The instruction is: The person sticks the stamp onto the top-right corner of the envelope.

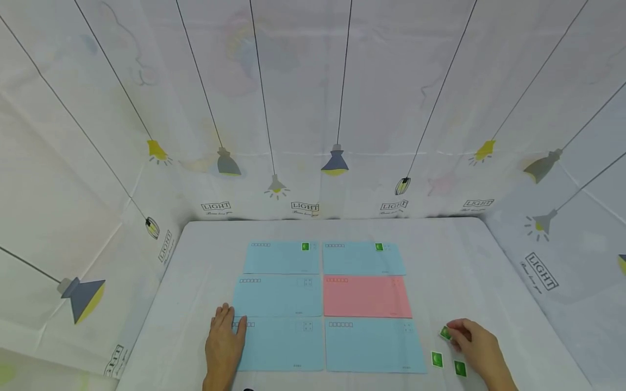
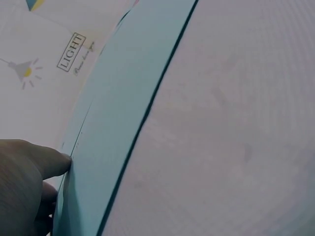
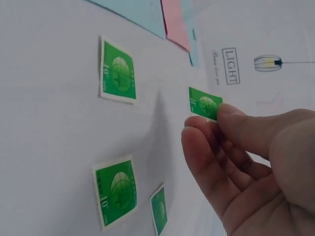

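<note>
Stamps [image 3: 203, 102], six: right hand [image 1: 476, 347] pinches one; six envelopes [image 1: 279, 347], one pink

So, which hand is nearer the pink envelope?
Right: the right hand is just right of the pink envelope; the left hand is farther left, touching a blue envelope.

The place looked like a small screened-off work booth; which kind of building held it could not be told. Creased white sheeting [image 1: 303, 108], cloth or plastic, rose behind and on both sides of a broad, white-topped table [image 1: 205, 266]. Printed navy, grey and yellow pendant lamps [image 1: 335, 161], black boxed "LIGHT" lettering [image 1: 216, 206] and faint pastel shapes [image 1: 442, 185] gave the walls a homely, curtain-like look.
</note>
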Tool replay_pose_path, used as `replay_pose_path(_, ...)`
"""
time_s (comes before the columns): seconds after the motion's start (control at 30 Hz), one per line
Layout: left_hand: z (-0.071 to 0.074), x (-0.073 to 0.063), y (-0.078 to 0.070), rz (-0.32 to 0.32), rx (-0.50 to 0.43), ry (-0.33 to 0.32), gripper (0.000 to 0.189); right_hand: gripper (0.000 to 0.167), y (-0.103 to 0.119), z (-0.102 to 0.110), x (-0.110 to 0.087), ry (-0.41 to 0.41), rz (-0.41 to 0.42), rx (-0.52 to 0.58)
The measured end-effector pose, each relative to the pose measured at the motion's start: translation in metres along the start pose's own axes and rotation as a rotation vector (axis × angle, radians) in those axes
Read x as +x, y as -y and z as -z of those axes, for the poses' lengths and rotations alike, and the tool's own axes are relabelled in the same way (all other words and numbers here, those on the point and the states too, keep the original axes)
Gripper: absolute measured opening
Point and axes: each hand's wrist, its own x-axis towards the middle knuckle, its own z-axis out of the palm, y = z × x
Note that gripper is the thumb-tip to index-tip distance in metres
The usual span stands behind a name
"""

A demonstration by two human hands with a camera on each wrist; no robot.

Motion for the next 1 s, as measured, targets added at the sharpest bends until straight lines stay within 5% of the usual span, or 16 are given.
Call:
replay_pose_path(0.53, -0.001, 0.002, 0.0, -0.007, -0.015, -0.005, 0.051, 0.036, 0.037, 0.002, 0.007, 0.07, 0.046, 0.328)
replay_pose_path(1.0, -0.003, 0.001, 0.002, 0.009, -0.026, -0.009, 0.052, 0.022, 0.091, -0.03, 0.036, 0.053, 0.207, 0.392)
